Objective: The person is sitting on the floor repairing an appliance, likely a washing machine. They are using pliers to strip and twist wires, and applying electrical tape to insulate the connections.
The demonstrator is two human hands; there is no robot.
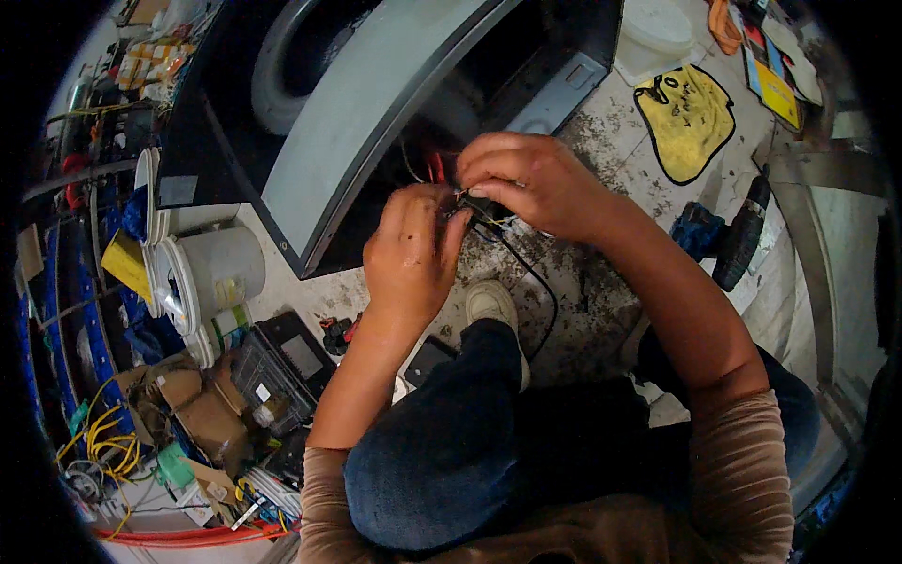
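Note:
Both my hands meet in front of the open underside of a tipped black-and-grey appliance [352, 113]. My left hand [409, 254] pinches thin wires [489, 223] between thumb and fingers. Close beside it, my right hand [540, 183] is closed on the same bundle, thumb and forefinger pressed together. The exact wire ends are partly hidden by the fingers. From the bundle a black cable [545, 287] curves down to the floor by my shoe. Red wires [435, 167] show inside the appliance, just behind the hands.
At right, a cordless drill [742, 240] lies near a yellow cloth [686, 122]. A white bucket [648, 33] stands behind. Left are a tipped white bucket [225, 268], an open black tool case [282, 371] and cluttered cardboard [202, 414]. Dark debris [601, 141] litters the floor.

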